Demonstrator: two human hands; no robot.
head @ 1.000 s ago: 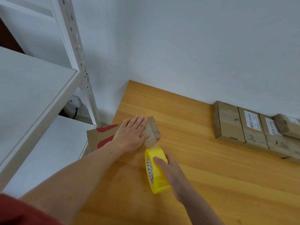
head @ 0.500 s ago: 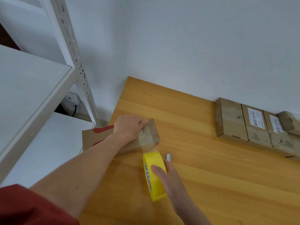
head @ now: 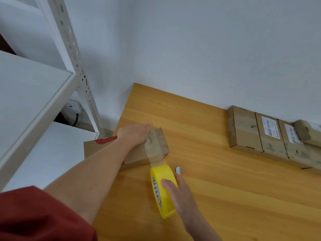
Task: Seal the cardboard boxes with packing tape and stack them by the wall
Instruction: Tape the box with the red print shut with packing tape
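With left hand (head: 135, 134) clamped on the box (head: 161, 145) and right hand (head: 181, 194) gripping the tape roll (head: 163, 197), pull strip (head: 152, 150) taut, press flat.

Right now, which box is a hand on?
The lone box under the left hand, tape stretched to the yellow roll; the others lie untouched in a row by the wall.

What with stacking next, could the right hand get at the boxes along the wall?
Probably not yet: the right hand grips the tape roll, whose strip is stuck to the box the left hand holds. Otherwise only table lies between it and the wall boxes.
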